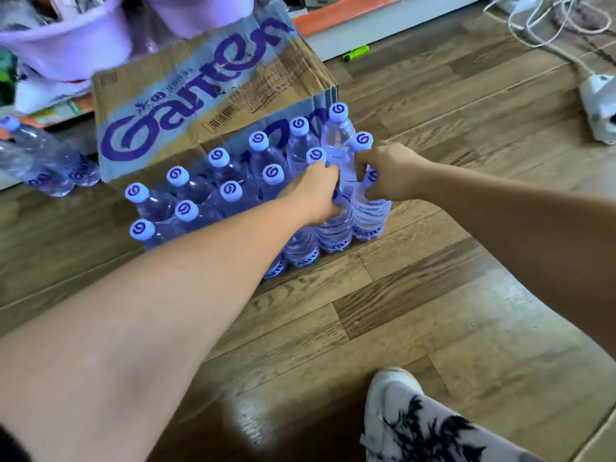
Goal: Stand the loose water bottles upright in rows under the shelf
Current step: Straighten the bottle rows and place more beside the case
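Several clear water bottles with pale blue caps stand upright in rows [230, 191] on the wooden floor, in front of a cardboard Ganten box [186, 105]. My left hand [316, 191] grips the neck of a bottle [335, 228] at the right end of the front row. My right hand [388, 171] grips the top of the neighbouring bottle [370, 215] at the right corner. Both bottles stand upright on the floor. Two more bottles [40, 161] stand apart at the far left by the shelf base.
Purple plastic tubs [66, 45] sit on the shelf above the box. A green lighter [356, 53] lies near the shelf base. A white power strip [596, 105] and cables lie at the right. My white patterned shoe [400, 421] is at the bottom.
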Motion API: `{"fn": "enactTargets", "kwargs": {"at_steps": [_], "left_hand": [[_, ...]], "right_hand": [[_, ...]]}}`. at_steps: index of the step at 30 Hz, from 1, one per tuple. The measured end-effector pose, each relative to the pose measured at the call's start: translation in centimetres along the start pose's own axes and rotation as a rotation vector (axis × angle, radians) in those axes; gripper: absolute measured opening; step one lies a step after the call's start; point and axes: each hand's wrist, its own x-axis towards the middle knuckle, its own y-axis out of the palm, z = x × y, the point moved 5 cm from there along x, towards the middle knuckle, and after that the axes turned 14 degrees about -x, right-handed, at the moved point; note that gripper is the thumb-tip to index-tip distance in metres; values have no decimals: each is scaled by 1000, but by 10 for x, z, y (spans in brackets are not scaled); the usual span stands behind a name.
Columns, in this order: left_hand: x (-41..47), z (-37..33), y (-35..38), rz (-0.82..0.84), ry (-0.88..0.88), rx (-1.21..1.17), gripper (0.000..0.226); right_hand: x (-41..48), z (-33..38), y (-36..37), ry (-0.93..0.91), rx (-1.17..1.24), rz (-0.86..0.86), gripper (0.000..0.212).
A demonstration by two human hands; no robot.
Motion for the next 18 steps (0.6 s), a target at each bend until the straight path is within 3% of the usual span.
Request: {"fn": "enactTargets", "kwargs": {"at_steps": [5,10,13,18], "left_hand": [[1,1,0,-11,12,-2,46],[-13,6,-6,33,31,-110,60],[-27,14,-30,-51,58,-162,49],[-52,48,-96,-231,54,-183,39]], "right_hand": [[2,-3,10,27,-22,5,32],[-6,0,7,36,-213,96,43],[-11,5,-4,47,-334,138,52],[-9,31,-43,38,-395,29,51]]}}
